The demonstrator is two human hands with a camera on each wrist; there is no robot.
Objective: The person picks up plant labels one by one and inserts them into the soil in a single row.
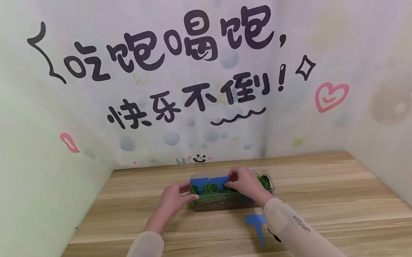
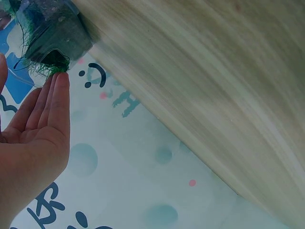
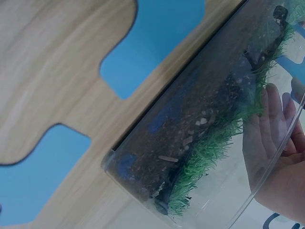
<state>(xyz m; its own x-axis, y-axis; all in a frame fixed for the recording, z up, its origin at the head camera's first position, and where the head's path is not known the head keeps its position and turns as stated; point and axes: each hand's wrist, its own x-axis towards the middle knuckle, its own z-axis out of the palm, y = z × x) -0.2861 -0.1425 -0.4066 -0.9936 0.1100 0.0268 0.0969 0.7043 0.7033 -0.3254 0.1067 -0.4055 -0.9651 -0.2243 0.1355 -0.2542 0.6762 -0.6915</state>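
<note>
Both hands are up at the clear plastic box (image 1: 231, 202) now, which sits mid-surface with its long axis running left to right across the person's front, soil at the bottom and green grass (image 1: 212, 188) on top. The left hand (image 1: 173, 198) is at the box's left end, fingers straight and together, tips just touching the grassy corner, as the left wrist view shows plainly (image 2: 43, 119); nothing is held there. The right hand (image 1: 244, 182) reaches over the top of the box toward its middle, right beside two blue plant tags (image 1: 209, 182) standing upright side by side in the grass. Its fingers look bent over toward the nearer tag, but from here I cannot tell whether the grip is pinching it or only touching; through the clear wall the right wrist view shows fingers (image 3: 269, 129) lying fairly straight against the grass. So the right hand is the one closer to the tags. A third blue tag (image 1: 257, 225) lies flat on the wooden surface (image 1: 346, 197), nearer the person, stake pointing toward them, just beside the right sleeve (image 1: 294, 231).
</note>
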